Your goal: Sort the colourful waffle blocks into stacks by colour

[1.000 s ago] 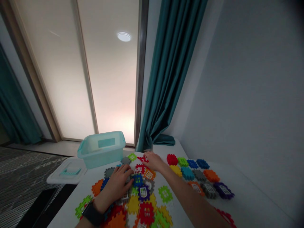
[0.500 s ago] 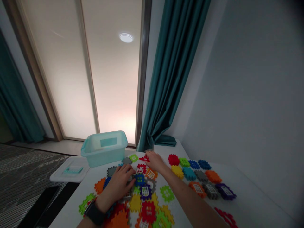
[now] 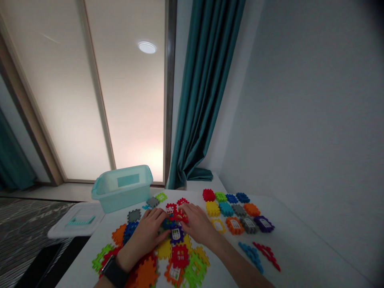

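Note:
Colourful notched plastic building tiles lie loose across the white table. My right hand (image 3: 196, 224) reaches in from the right, its thumb and fingers closed around a red tile (image 3: 182, 216). My left hand (image 3: 153, 229), with a black watch on the wrist, rests over the pile with thumb and fingers apart. Between the hands are a blue tile (image 3: 169, 224), partly covered, and a purple window tile (image 3: 177, 235). Just beyond the fingertips lie a red window tile (image 3: 171, 208) and another red piece (image 3: 183, 201). Nearer me are a red window tile (image 3: 180, 256) and a yellow tile (image 3: 164, 250).
A translucent teal bin (image 3: 126, 196) stands at the back left, its lid (image 3: 76, 220) beside it. Tiles sorted by colour, such as orange ones (image 3: 234, 226) and yellow ones (image 3: 213, 208), sit in rows at right. Blue (image 3: 251, 256) and red strips (image 3: 267, 256) lie nearer.
The view has turned slightly right. My right hand has drawn back towards my left hand, bringing a red tile with it. A yellow frame and blue strip now show beside my right arm.

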Available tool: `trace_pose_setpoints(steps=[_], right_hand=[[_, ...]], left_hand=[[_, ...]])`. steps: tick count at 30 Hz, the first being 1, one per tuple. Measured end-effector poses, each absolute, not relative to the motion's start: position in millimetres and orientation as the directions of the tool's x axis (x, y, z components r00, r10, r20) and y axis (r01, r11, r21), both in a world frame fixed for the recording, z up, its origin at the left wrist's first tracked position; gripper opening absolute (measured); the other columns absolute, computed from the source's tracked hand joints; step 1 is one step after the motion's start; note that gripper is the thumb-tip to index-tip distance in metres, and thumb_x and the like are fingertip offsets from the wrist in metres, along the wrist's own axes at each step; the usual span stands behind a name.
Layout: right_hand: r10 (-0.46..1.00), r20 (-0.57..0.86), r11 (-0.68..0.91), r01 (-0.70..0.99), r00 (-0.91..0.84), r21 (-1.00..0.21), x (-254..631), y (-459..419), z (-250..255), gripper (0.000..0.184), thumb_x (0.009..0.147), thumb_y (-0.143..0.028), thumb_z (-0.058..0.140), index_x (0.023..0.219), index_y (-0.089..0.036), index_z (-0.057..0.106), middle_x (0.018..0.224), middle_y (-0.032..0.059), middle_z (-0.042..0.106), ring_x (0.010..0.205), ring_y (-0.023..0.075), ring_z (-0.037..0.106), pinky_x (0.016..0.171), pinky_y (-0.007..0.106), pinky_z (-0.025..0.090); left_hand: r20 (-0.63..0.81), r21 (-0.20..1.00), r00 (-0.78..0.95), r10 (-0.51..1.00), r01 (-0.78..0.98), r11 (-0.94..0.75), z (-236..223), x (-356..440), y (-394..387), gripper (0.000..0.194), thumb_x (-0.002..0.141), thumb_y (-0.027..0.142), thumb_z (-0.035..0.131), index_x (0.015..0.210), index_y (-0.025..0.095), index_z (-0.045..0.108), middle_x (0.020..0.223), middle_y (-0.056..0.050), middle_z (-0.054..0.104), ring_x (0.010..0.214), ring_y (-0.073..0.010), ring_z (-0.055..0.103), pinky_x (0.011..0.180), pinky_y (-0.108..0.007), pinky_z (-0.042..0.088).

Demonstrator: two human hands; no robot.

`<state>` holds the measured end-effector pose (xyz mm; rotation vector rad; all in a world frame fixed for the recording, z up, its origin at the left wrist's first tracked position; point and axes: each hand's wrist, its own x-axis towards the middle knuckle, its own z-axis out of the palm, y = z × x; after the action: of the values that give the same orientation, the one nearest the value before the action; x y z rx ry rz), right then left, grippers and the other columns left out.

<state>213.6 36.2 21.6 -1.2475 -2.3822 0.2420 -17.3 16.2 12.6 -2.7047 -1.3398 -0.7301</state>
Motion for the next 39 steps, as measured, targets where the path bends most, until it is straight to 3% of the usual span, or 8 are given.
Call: trace_pose_setpoints(steps=[5,8,11,16,22,27,31,39], right_hand=[[0.837,0.337,0.548,0.639,-0.432,-0.54,218,6,26,0.029,0.081,-0.011,0.061,0.107,-0.022,0.06,0.105,0.0045,0.068,0.101,0.0242,0.063,0.09,0.036,0.046],[0.849,0.359,0.527,0.57,-0.388,-0.63,223,-2,24,0.016,0.084,-0.013,0.06,0.098,-0.022,0.061,0.099,0.0032,0.069,0.096,0.0219,0.064,0.087,0.033,0.047],[0.869,0.38,0.495,0.54,-0.317,-0.681,227,-7,20,0.005,0.091,-0.021,0.058,0.093,-0.022,0.062,0.096,0.0034,0.069,0.092,0.0217,0.064,0.086,0.034,0.046],[0.864,0.449,0.501,0.48,-0.228,-0.72,231,-12,12,0.019,0.097,-0.033,0.051,0.086,-0.022,0.061,0.089,0.0043,0.066,0.09,0.0217,0.061,0.085,0.034,0.046],[0.856,0.463,0.517,0.431,-0.231,-0.74,229,-21,9,0.03,0.1,-0.04,0.047,0.078,-0.022,0.057,0.089,0.0044,0.062,0.09,0.0213,0.059,0.086,0.034,0.045],[0.894,0.436,0.439,0.376,-0.1,-0.816,221,-25,6,0.035,0.099,-0.044,0.045,0.073,-0.022,0.054,0.084,0.0037,0.059,0.084,0.0213,0.059,0.079,0.033,0.048],[0.905,0.425,0.403,0.357,-0.017,-0.843,217,-26,1,0.035,0.097,-0.044,0.046,0.071,-0.023,0.053,0.08,0.0037,0.057,0.082,0.0219,0.059,0.074,0.033,0.049],[0.918,0.397,0.377,0.322,-0.005,-0.868,216,-25,-1,0.036,0.096,-0.045,0.047,0.069,-0.022,0.052,0.08,0.0033,0.056,0.08,0.0218,0.058,0.074,0.033,0.049]], left_hand=[[0.528,0.099,0.583,0.617,0.68,-0.727,14,-12,13,0.004,0.095,0.022,0.062,0.098,0.021,0.062,0.103,-0.006,0.064,0.096,-0.0255,0.059,0.085,-0.038,0.045],[0.587,0.112,0.586,0.558,0.624,-0.773,16,-10,11,0.011,0.101,0.026,0.054,0.096,0.022,0.063,0.1,-0.006,0.064,0.093,-0.0241,0.059,0.082,-0.036,0.045],[0.613,0.283,0.523,0.592,0.555,-0.782,18,-6,8,0.015,0.102,0.028,0.051,0.094,0.022,0.063,0.101,-0.006,0.063,0.094,-0.023,0.059,0.082,-0.034,0.046],[0.543,0.64,0.408,0.734,0.366,-0.676,19,5,3,0.02,0.102,0.033,0.049,0.089,0.02,0.059,0.096,-0.005,0.06,0.092,-0.021,0.059,0.084,-0.033,0.048],[0.506,0.754,0.313,0.804,0.292,-0.588,16,14,1,0.032,0.102,0.042,0.045,0.081,0.02,0.053,0.087,-0.004,0.058,0.083,-0.02,0.058,0.078,-0.032,0.049],[0.565,0.628,0.272,0.779,0.471,-0.62,7,15,-1,0.019,0.092,0.036,0.06,0.104,0.021,0.059,0.102,-0.008,0.063,0.097,-0.025,0.061,0.087,-0.04,0.052],[0.619,0.425,0.335,0.71,0.617,-0.662,0,11,-3,0.061,0.076,0.036,0.079,0.13,0.023,0.054,0.125,-0.013,0.059,0.115,-0.0333,0.058,0.097,-0.051,0.051],[0.642,0.283,0.414,0.646,0.655,-0.701,0,9,0,0.056,0.077,0.034,0.08,0.129,0.024,0.059,0.122,-0.012,0.062,0.113,-0.0324,0.061,0.097,-0.052,0.052]])
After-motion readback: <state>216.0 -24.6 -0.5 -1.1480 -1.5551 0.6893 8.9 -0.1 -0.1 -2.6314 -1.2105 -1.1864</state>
